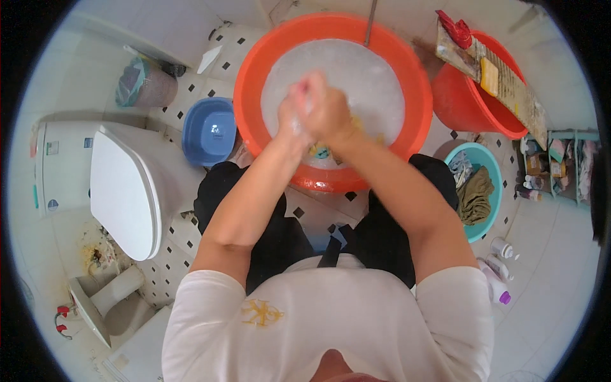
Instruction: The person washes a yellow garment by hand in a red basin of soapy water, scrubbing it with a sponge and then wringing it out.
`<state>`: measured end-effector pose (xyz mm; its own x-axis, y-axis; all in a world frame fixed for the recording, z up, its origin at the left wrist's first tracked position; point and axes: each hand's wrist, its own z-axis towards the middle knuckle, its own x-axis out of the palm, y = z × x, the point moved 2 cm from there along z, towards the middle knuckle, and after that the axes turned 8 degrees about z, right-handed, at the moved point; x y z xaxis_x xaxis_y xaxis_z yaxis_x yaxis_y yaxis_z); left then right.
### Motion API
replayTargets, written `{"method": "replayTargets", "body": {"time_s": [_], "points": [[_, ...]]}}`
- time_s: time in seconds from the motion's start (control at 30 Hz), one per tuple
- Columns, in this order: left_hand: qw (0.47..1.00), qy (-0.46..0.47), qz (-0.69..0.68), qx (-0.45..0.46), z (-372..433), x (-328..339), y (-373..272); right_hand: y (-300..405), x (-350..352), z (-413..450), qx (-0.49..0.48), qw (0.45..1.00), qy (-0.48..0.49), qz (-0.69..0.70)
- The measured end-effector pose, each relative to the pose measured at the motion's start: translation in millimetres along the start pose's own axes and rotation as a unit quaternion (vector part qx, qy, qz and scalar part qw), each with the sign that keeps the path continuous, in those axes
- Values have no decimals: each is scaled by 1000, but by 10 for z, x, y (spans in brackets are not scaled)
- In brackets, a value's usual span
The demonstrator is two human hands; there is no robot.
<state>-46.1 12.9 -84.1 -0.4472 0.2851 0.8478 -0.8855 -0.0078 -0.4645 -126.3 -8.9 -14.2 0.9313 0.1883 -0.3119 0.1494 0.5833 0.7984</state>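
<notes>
A large orange plastic basin (248, 62) stands before me, filled with whitish, sudsy water (377, 81). Over it my left hand (292, 114) and my right hand (330, 107) are pressed together with bent fingers, and both are blurred. Foam clings to the left wrist. Whether there is cloth between the palms cannot be made out. Just below the hands, a patch of yellow cloth with a teal print (321, 152) shows in the suds, partly hidden by my wrists.
At right, a washboard (513, 90) bearing a yellow soap bar (489, 77) and red cloth lies across a red bucket (451, 95). A turquoise basin (496, 191) holds clothes. Bottles (496, 286) stand nearby. At left are a blue basin (210, 138), a toilet (124, 191) and a wastebasket (155, 88).
</notes>
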Motion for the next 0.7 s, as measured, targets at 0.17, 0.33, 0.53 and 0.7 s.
{"method": "replayTargets", "body": {"time_s": [0.17,0.33,0.53,0.7], "points": [[863,-410,199,-219,190,627,-59,-530,-244,236,52,994,-63,-77],[907,-164,270,-277,185,737,-500,-493,-542,492,304,944,-2,126],[908,-217,289,-212,161,660,-796,-204,-908,392,266,926,181,196],[900,-224,329,-176,193,764,-840,-331,-841,35,170,925,338,26]]}}
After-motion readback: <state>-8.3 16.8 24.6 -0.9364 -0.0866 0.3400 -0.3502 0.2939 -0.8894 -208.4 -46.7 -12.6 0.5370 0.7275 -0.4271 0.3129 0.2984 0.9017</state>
